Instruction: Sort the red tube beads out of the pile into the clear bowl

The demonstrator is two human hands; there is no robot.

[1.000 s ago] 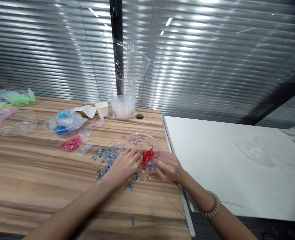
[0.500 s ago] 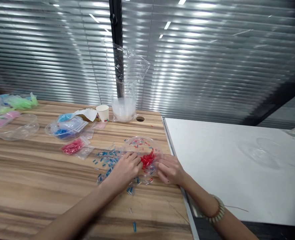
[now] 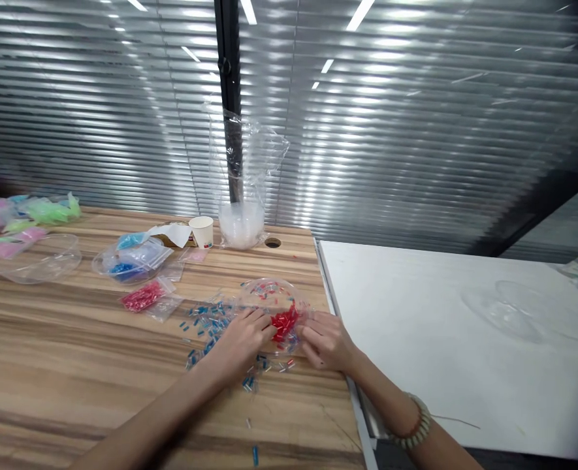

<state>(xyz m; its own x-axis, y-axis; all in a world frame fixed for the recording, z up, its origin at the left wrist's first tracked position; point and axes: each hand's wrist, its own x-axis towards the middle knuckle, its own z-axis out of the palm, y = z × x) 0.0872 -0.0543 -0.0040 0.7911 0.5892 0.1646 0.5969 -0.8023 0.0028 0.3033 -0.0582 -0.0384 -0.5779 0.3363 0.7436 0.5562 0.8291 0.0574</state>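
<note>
Bowl (image 3: 259, 300) with red pieces (image 3: 285, 322) inside, left hand (image 3: 243, 338) and right hand (image 3: 328, 341) curled over it, grasp unclear

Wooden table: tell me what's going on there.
A person's left hand and right hand are at either side of red pieces heaped in a clear round dish; their exact grip is unclear. Blue pieces lie scattered on the table left of the dish, with a bag of pink pieces farther left.
</note>
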